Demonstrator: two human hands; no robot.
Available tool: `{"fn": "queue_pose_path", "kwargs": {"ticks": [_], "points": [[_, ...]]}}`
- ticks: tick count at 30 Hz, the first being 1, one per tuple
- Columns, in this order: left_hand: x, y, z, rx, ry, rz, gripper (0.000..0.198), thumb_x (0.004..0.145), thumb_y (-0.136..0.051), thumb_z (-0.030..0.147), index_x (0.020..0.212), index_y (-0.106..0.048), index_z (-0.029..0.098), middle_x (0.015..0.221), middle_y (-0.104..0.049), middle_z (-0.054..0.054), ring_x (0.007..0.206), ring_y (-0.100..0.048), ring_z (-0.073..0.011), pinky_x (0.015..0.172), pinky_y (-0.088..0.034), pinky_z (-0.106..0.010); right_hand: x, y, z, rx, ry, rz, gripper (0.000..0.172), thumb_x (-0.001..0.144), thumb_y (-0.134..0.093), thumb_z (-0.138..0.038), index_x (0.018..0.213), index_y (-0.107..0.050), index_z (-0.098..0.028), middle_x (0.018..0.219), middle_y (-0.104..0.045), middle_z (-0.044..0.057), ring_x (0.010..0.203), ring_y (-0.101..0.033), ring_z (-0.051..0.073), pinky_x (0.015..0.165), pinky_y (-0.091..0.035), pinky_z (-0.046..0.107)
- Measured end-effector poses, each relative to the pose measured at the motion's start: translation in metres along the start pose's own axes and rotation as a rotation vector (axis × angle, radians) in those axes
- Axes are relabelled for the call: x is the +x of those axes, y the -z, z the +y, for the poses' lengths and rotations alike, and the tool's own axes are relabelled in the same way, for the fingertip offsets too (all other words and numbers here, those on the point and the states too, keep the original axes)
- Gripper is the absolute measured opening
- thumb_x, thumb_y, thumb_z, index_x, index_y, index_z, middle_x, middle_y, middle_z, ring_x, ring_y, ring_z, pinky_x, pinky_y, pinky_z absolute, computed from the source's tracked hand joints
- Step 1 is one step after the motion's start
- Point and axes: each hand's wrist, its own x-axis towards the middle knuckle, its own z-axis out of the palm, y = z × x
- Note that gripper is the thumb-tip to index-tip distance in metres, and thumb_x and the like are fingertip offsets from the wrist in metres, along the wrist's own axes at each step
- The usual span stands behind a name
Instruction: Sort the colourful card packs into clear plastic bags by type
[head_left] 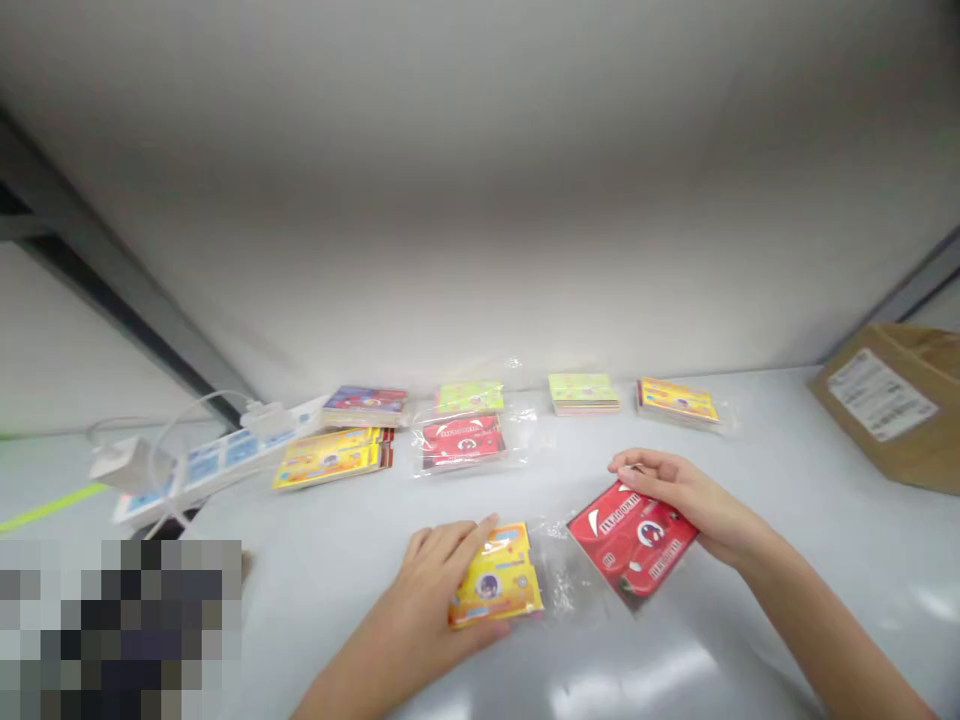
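Note:
My left hand (435, 580) lies on the table and grips the left edge of a yellow card pack (499, 580), its thumb on top. My right hand (679, 495) holds the far edge of a red card pack (634, 540), tilted up off the table. A clear plastic bag (559, 575) lies between the two packs, partly around them.
Further back lie several card stacks: a yellow one (330, 458), a red one in a clear bag (461, 440), a purple one (365, 403), two green ones (583, 392) and an orange one (677, 402). A white power strip (214, 460) sits left, a cardboard box (892, 410) right.

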Motion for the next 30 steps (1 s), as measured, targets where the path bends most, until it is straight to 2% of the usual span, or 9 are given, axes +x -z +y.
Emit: {"fn": "queue_pose_path", "kwargs": {"ticks": [3,6,12,18,21,27,30], "points": [[0.001,0.001,0.0,-0.007,0.002,0.003,0.074,0.074,-0.065,0.044,0.137,-0.027,0.031,0.128,-0.047,-0.005,0.112,-0.043,-0.027,0.095,-0.036,-0.042,0.011,-0.005,0.005,-0.091,-0.06,-0.145,0.034,0.067,-0.069,-0.042,0.089,-0.056,-0.019,0.061,-0.057,-0.004,0.051,-0.057,0.011,0.048,-0.041,0.021],[0.003,0.0,-0.001,-0.031,-0.005,0.008,0.074,0.075,-0.064,0.044,0.137,-0.025,0.034,0.129,-0.047,-0.005,0.112,-0.043,-0.0277,0.094,-0.037,-0.043,0.018,-0.009,0.018,-0.162,-0.089,-0.219,0.036,0.069,-0.066,-0.043,0.093,-0.057,-0.019,0.06,-0.057,-0.004,0.049,-0.055,0.01,0.046,-0.038,0.02],[0.005,-0.003,-0.004,-0.001,-0.007,-0.011,0.076,0.075,-0.064,0.043,0.138,-0.023,0.033,0.129,-0.046,-0.005,0.112,-0.042,-0.0286,0.094,-0.037,-0.044,0.024,-0.015,0.037,-0.166,-0.054,-0.127,0.034,0.067,-0.067,-0.045,0.084,-0.059,-0.017,0.062,-0.057,-0.003,0.052,-0.054,0.01,0.05,-0.04,0.022],[0.004,-0.003,-0.004,0.024,-0.003,-0.011,0.074,0.074,-0.065,0.043,0.137,-0.026,0.032,0.129,-0.046,-0.005,0.112,-0.042,-0.0281,0.094,-0.038,-0.043,0.022,-0.017,0.032,-0.117,-0.028,-0.052,0.035,0.065,-0.068,-0.046,0.085,-0.058,-0.018,0.059,-0.056,-0.003,0.05,-0.053,0.011,0.049,-0.039,0.022],[0.004,-0.005,-0.004,0.037,-0.01,-0.02,0.074,0.075,-0.063,0.043,0.137,-0.026,0.03,0.128,-0.046,-0.006,0.111,-0.042,-0.028,0.093,-0.038,-0.043,0.021,-0.016,0.032,-0.095,-0.034,-0.066,0.036,0.066,-0.067,-0.045,0.086,-0.057,-0.018,0.059,-0.057,-0.003,0.051,-0.054,0.011,0.049,-0.039,0.022],[0.004,-0.009,-0.006,0.066,-0.022,0.051,0.074,0.075,-0.063,0.043,0.137,-0.026,0.03,0.126,-0.048,-0.006,0.11,-0.044,-0.028,0.092,-0.038,-0.041,0.023,-0.012,0.034,-0.096,-0.031,-0.043,0.036,0.065,-0.068,-0.045,0.085,-0.058,-0.018,0.059,-0.057,-0.004,0.05,-0.054,0.011,0.049,-0.04,0.022],[0.004,-0.007,-0.006,0.086,-0.036,0.022,0.073,0.075,-0.063,0.043,0.137,-0.026,0.029,0.126,-0.048,-0.006,0.11,-0.044,-0.0277,0.092,-0.038,-0.04,0.023,-0.008,0.032,-0.116,-0.033,-0.027,0.037,0.064,-0.068,-0.046,0.086,-0.058,-0.018,0.059,-0.057,-0.004,0.051,-0.055,0.012,0.049,-0.04,0.022]]}}
